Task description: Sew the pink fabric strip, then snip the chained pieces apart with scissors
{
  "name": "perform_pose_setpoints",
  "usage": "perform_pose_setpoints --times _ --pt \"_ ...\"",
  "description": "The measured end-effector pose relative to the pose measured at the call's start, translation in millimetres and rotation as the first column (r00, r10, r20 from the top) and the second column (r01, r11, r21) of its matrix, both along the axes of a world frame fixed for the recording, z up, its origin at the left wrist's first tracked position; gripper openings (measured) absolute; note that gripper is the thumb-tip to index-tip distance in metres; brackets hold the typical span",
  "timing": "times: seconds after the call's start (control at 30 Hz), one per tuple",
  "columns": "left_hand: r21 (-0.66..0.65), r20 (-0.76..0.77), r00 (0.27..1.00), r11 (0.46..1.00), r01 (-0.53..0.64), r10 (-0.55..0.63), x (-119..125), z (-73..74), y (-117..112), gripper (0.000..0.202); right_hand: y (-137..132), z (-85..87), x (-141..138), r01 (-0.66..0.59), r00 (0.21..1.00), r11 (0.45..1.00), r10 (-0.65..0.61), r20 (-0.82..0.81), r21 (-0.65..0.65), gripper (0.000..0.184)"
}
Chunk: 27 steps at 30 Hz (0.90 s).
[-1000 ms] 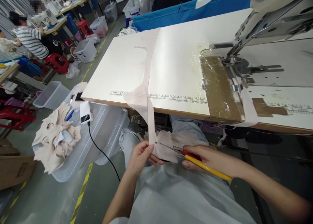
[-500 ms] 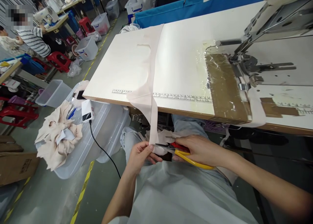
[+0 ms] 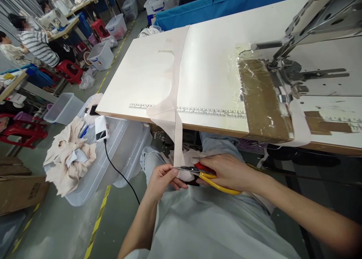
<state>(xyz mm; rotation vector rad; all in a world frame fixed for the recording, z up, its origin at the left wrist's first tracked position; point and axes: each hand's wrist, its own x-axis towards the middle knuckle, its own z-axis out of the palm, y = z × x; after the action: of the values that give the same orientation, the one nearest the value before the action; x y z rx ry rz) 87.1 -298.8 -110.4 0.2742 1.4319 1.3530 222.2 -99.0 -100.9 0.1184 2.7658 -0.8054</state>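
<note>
1. Seen from a head-worn camera, a person sits at a white sewing table [image 3: 209,70], with 2 bare hands low in front of the lap.
2. The left hand [image 3: 162,180] pinches the lower end of a pale pink fabric strip [image 3: 178,138] between thumb and fingers.
3. The right hand [image 3: 226,172] is closed around the scissors [image 3: 219,185], which have yellow and red handles. Their blades point left and meet the strip right beside the left fingertips; whether the blades are parted, I cannot tell.
4. The strip runs from the tabletop over its front edge and hangs down to the hands. More pale fabric lies behind the scissors, over the lap.
5. On the table, a printed ruler scale [image 3: 212,112] runs near the front edge. To the right stands a sewing machine [image 3: 325,36], with shiny brown tape [image 3: 256,97] beside it.
6. At left, a clear plastic bin [image 3: 85,185] bears a crumpled pale fabric pile [image 3: 58,153] and a white device [image 3: 101,127] with a black cable [image 3: 122,175].
7. Farther back, a person in a striped shirt [image 3: 39,48] sits on a red stool [image 3: 69,71].
</note>
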Motion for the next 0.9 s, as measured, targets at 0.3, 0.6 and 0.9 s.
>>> perform_pose_setpoints --times 0.3,0.6,0.9 --pt "-0.053 -0.366 0.929 0.998 0.04 -0.057 -19.0 -11.2 0.5 0.06 -2.2 -12.8 14.1 0.137 0.99 0.987 -0.138 -0.006 -0.089 0.043" --pt "0.197 -0.822 0.536 0.979 -0.052 0.194 -51.9 -26.3 55.2 0.039 -7.1 -20.2 54.4 0.346 0.929 0.911 -0.366 -0.054 -0.224 0.043" --pt "-0.222 -0.636 0.744 0.873 -0.434 0.208 -59.3 -77.3 -28.1 0.021 20.5 -26.2 100.7 0.598 0.772 0.747 -0.635 -0.042 -0.29 0.062"
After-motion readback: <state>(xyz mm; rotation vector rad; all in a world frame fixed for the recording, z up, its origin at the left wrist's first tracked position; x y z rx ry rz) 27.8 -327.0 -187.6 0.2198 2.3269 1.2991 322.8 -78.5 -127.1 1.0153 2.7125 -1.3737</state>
